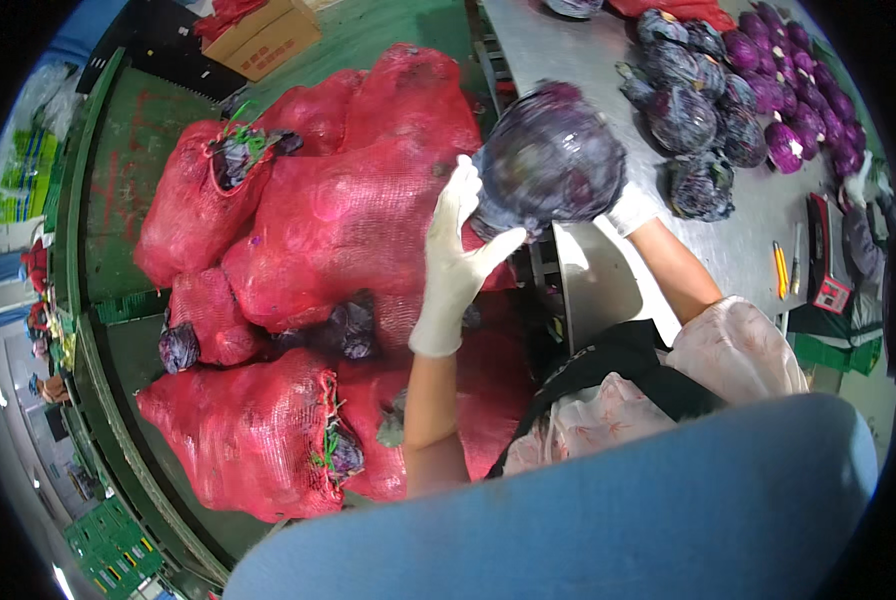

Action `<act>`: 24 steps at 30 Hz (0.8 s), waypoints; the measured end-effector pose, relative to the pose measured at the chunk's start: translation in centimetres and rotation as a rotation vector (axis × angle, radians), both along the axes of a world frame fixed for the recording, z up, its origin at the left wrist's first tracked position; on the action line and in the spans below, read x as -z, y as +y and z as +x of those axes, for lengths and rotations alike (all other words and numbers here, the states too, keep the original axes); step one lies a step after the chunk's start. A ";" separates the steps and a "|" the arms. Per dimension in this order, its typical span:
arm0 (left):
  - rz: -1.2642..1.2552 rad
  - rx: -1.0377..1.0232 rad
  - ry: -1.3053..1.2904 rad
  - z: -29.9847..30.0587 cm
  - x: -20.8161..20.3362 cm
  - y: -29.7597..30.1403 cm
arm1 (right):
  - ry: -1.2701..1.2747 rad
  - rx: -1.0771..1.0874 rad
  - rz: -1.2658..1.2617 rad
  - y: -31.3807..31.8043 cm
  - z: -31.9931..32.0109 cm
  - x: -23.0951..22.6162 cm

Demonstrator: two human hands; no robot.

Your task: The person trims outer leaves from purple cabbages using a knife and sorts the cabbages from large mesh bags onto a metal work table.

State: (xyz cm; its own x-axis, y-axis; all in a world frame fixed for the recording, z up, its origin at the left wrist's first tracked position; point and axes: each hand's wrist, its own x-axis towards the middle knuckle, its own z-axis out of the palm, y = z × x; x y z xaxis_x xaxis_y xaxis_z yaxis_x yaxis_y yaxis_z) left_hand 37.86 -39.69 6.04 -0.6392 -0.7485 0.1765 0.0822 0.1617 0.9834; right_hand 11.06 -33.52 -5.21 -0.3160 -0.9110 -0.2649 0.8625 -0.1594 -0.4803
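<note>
A large red cabbage [553,160], dark purple and slightly blurred, is raised between my two white-gloved hands at the table's left edge. My left hand [460,255] cups its lower left side, with the thumb beneath and the fingers pointing up along it. At its lower right is my right hand [632,208], whose fingers are mostly hidden by the cabbage. Just right of it, untrimmed red cabbages [683,122] with dark outer leaves are grouped on the metal table [746,232]. Bright purple peeled cabbages [786,148] lie beyond them.
Red mesh sacks [348,215] full of cabbages are piled on my left inside a green metal-sided container [108,225]. A yellow-handled knife [781,270] and another slim tool [797,258] lie on the table's right. A cardboard box [268,40] stands at the far left.
</note>
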 end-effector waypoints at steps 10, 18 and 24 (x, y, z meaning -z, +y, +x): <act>1.667 -0.284 0.281 -5.4 24.1 6.0 | 2.726 0.166 0.543 5.5 -16.9 -10.0; 1.407 -0.576 0.825 -10.0 21.8 6.7 | 2.756 0.272 0.769 -2.5 -12.0 -5.9; 1.365 -0.477 1.031 -9.1 24.9 7.7 | 2.512 -0.279 0.002 -5.1 2.0 -2.3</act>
